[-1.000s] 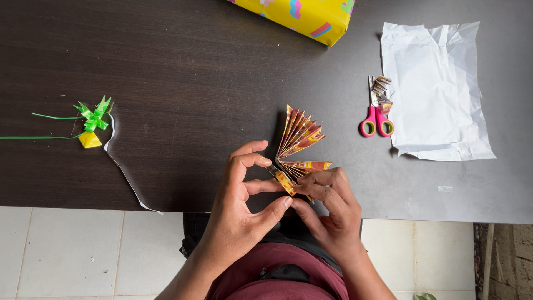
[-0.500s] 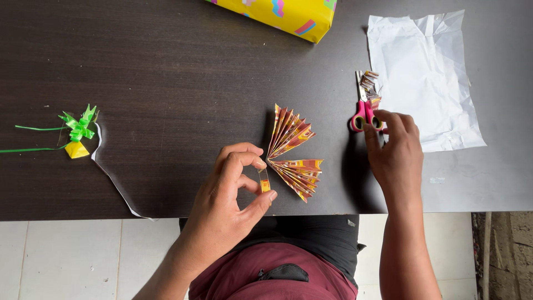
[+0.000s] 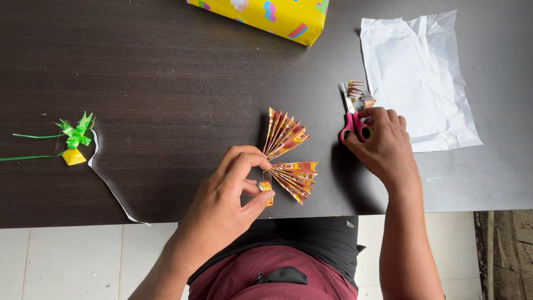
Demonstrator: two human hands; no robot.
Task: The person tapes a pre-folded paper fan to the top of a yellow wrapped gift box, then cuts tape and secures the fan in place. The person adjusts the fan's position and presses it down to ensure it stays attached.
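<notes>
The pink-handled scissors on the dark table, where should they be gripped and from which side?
Grip the pink-handled scissors by the finger loops, coming from the near table edge. The loops point toward the person and the blades point away, beside small paper scraps. The right hand already covers the loops from that side, probably the safest hold.

A person's left hand (image 3: pixel 236 186) pinches a small folded paper strip (image 3: pixel 266 185) beside a pleated orange-and-red paper fan (image 3: pixel 288 155) on a dark tabletop (image 3: pixel 166 83), while the right hand (image 3: pixel 380 145) grips pink-handled scissors (image 3: pixel 352 118). A crumpled white sheet (image 3: pixel 419 78), a yellow wrapped box (image 3: pixel 266 15) and a green ribbon bow (image 3: pixel 75 136) lie nearby.
</notes>
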